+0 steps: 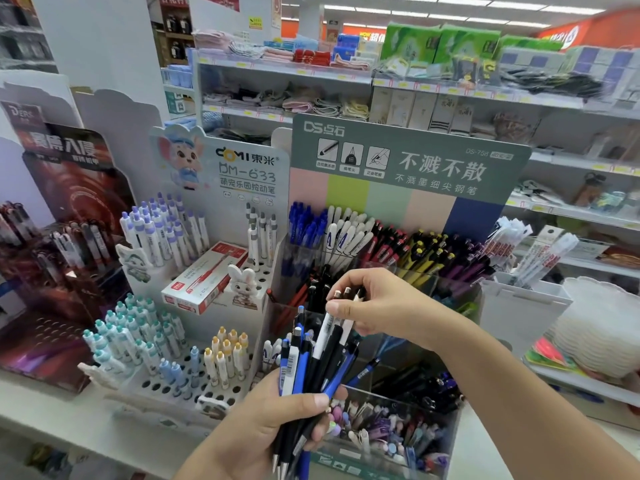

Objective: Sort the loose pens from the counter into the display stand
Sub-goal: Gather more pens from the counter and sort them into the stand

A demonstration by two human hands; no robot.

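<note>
My left hand (277, 414) grips a bundle of loose pens (311, 362), blue, black and white, held upright in front of the display stand. My right hand (377, 306) pinches the tops of a few pens in that bundle, among them a white one and a black one. Behind my hands rises the clear tiered display stand (408, 271) with a green header card (408, 157). Its back compartments hold blue, white, red, yellow-and-black and purple pens. The lower compartments, partly hidden by my hands, hold dark pens and small mixed items.
A white peg-hole stand (194, 341) with pastel pens and a red-and-white pen box (204, 275) sits to the left. A dark red pen display (65, 244) is further left. White bins (526, 303) with packaged refills stand at the right. Store shelves fill the background.
</note>
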